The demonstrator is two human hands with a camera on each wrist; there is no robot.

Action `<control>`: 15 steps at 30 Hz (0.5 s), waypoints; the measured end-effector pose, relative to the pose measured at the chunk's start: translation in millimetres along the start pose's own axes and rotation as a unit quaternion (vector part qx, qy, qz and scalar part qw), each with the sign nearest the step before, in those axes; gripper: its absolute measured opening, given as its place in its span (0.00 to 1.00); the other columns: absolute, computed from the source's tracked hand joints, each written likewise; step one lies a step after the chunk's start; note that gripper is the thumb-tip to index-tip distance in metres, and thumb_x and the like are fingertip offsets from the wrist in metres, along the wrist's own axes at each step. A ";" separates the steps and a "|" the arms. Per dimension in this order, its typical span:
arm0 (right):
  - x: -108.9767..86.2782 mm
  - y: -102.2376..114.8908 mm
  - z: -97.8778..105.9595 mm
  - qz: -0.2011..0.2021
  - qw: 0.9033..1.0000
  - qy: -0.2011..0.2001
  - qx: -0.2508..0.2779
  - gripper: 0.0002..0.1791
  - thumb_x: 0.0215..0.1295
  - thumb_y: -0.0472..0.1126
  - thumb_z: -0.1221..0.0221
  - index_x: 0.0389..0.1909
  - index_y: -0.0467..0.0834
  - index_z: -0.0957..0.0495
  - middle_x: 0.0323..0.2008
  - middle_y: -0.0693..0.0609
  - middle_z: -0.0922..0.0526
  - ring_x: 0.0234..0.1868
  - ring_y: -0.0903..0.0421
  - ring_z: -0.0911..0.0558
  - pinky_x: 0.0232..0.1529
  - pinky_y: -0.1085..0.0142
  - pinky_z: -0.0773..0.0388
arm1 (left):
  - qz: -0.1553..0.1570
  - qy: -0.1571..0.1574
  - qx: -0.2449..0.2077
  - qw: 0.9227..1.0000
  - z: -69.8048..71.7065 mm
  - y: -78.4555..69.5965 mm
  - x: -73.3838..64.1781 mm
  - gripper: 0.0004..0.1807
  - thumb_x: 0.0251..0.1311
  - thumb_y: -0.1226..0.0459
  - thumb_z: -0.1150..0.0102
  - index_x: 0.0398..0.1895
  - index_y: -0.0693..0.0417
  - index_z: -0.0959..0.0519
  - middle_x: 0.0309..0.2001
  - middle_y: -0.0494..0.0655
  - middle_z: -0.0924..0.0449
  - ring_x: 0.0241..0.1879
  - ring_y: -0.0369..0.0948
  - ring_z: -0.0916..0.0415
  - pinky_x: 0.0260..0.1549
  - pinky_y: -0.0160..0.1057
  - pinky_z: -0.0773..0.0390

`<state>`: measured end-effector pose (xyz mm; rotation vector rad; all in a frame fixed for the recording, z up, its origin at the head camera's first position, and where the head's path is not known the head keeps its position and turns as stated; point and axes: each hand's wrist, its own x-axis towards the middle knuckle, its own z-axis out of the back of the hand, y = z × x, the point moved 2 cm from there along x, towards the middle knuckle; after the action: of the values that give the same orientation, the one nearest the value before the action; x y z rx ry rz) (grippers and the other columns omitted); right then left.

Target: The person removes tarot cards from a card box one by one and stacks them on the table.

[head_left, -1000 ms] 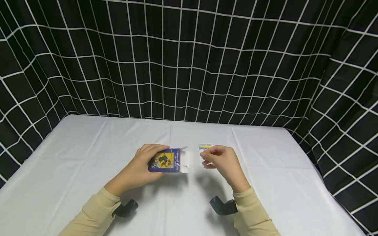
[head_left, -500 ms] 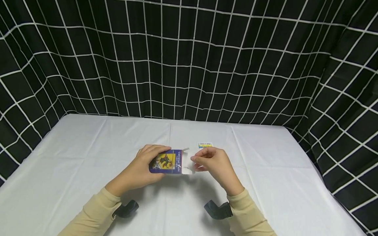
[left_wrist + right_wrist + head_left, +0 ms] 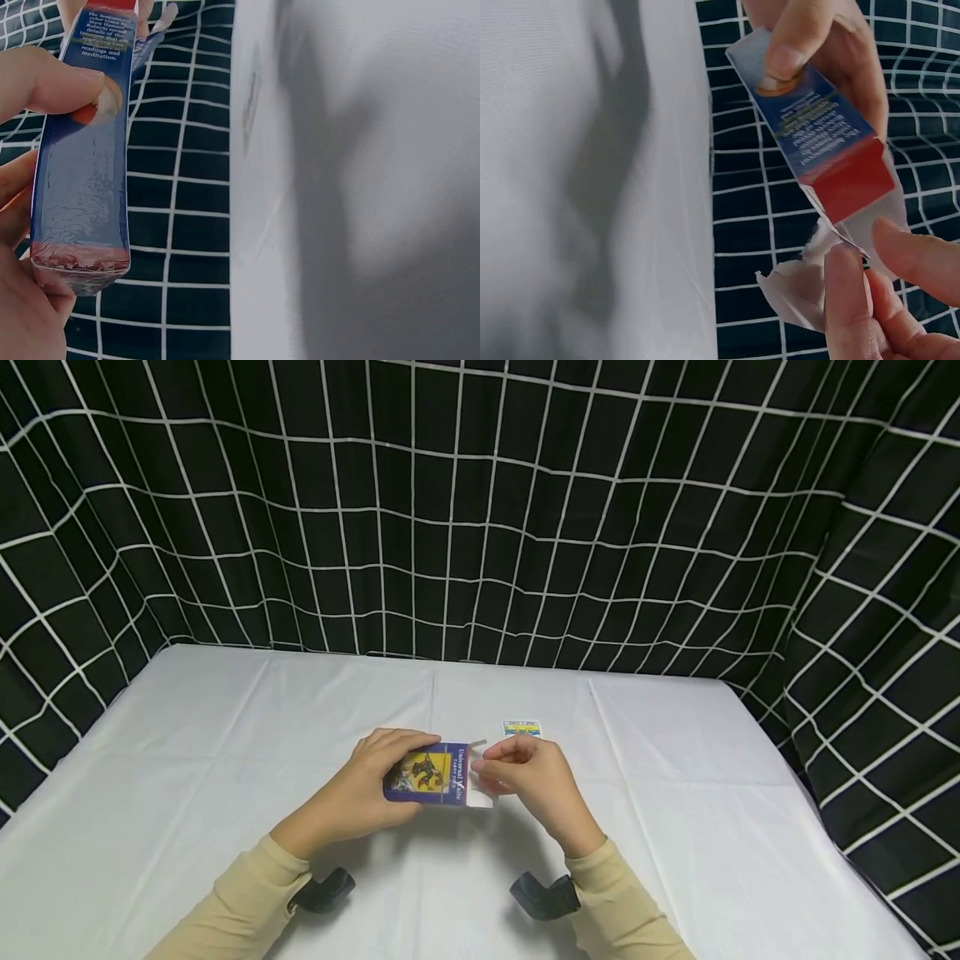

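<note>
Beige sleeves [image 3: 240,893] come nearest to me. I see the left hand [image 3: 363,785] grip the blue box [image 3: 427,774] above white cloth [image 3: 225,752], thumb on near side, fingers on far side. The right hand [image 3: 534,781] has curled fingers, tips close together at the white flaps [image 3: 791,294]; if they pinch, I cannot tell. Beyond lies one card [image 3: 521,727], then the black curtain [image 3: 480,510].

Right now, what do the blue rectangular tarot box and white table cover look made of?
Blue rectangular tarot box: apparently thin printed cardboard, by its open white flaps; crinkled shine at one end may be clear film. White table cover: likely matte fabric, by its soft creases.
</note>
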<state>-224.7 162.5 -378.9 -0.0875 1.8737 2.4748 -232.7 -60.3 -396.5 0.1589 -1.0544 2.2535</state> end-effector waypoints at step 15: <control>2.7 -6.6 -8.6 0.000 1.000 -0.026 0.007 0.08 0.55 0.32 0.33 0.33 0.30 0.18 0.28 0.44 0.14 0.25 0.59 0.15 0.33 0.65 0.15 | -0.002 0.005 -0.002 1.000 -2.3 -0.9 0.3 0.41 0.42 0.66 0.28 0.67 0.48 0.28 0.63 0.44 0.23 0.64 0.45 0.33 0.65 0.54 0.38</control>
<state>-226.7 156.0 -387.8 -0.0224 1.8693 2.4397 -232.0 -58.1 -397.4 0.1484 -1.0538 2.2462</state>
